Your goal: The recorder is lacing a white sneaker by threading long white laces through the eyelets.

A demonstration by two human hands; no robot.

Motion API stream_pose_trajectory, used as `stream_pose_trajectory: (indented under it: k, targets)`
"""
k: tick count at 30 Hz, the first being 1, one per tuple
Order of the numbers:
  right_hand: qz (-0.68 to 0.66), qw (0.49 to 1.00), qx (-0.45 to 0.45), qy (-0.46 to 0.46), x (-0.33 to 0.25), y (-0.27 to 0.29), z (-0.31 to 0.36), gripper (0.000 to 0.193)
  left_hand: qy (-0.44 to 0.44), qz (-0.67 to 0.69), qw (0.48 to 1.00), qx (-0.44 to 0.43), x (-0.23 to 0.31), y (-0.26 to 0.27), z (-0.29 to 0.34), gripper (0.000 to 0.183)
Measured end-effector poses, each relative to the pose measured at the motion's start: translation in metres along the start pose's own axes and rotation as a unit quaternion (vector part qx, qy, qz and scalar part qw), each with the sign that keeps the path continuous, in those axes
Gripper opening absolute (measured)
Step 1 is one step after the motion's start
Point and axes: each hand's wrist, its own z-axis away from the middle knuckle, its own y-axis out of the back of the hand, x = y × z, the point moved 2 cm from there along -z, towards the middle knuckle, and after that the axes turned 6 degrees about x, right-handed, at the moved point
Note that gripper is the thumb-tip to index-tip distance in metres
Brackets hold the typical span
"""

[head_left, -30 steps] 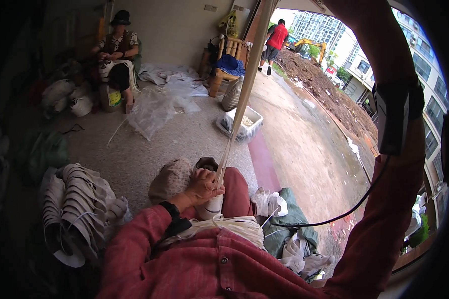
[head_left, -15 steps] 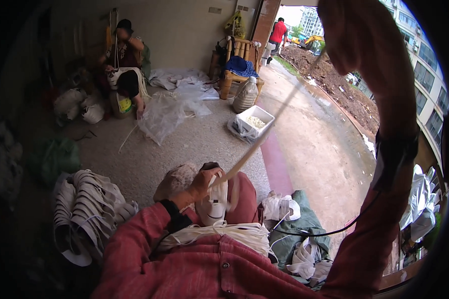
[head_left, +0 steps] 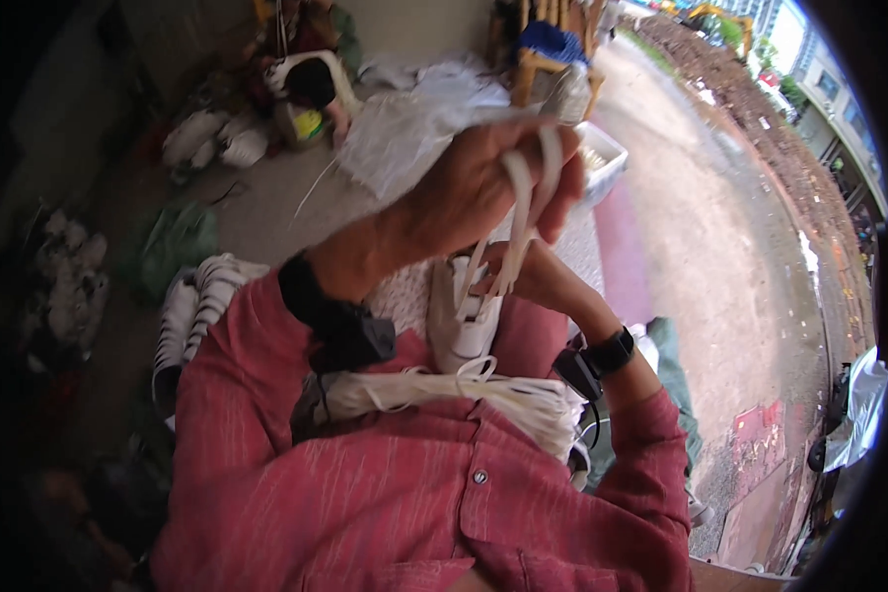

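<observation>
A white shoe upper [head_left: 456, 331] rests upright between my knees, its lacing opening toward me. My left hand [head_left: 479, 183] is raised above it and closed, with loops of flat white shoelace [head_left: 519, 192] running over its fingers. Lower, beside the upper's opening, my right hand [head_left: 531, 271] has bent fingers closed around the shoelace where its strands come down. The right fingertips are partly hidden by the strands. A bundle of pale laces [head_left: 444, 397] lies across my lap, close against my shirt.
Stacked white uppers [head_left: 212, 301] stand at my left, a green sack [head_left: 180, 247] behind them. Ahead is a white foam box [head_left: 607, 163]. Farther off, plastic sheeting [head_left: 395, 138] lies on the floor near a seated person [head_left: 311, 84] and a bamboo chair [head_left: 533, 69].
My view has tilted down. My right hand has come down from high at the right to the upper, while my left hand has risen from it with loops of shoelace.
</observation>
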Motion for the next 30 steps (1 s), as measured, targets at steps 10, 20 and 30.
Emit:
stream_pose_trajectory:
  k: [10, 20, 30]
  targets:
    - [-0.263, 0.882, 0.375, -0.11, 0.049, 0.031, 0.0, 0.027, -0.023, 0.082, 0.995, 0.049, 0.046, 0.088, 0.03, 0.043]
    - [-0.403, 0.659, 0.536, -0.339, 0.237, 0.113, 0.249, 0.024, 0.123, 0.181, 0.906, 0.362, -0.001, 0.219, 0.214, 0.031]
    - [-0.666, 0.458, 0.573, -0.137, 0.366, 0.141, 0.506, 0.033, 0.225, 0.244, 0.711, 0.62, -0.093, 0.302, 0.382, 0.03]
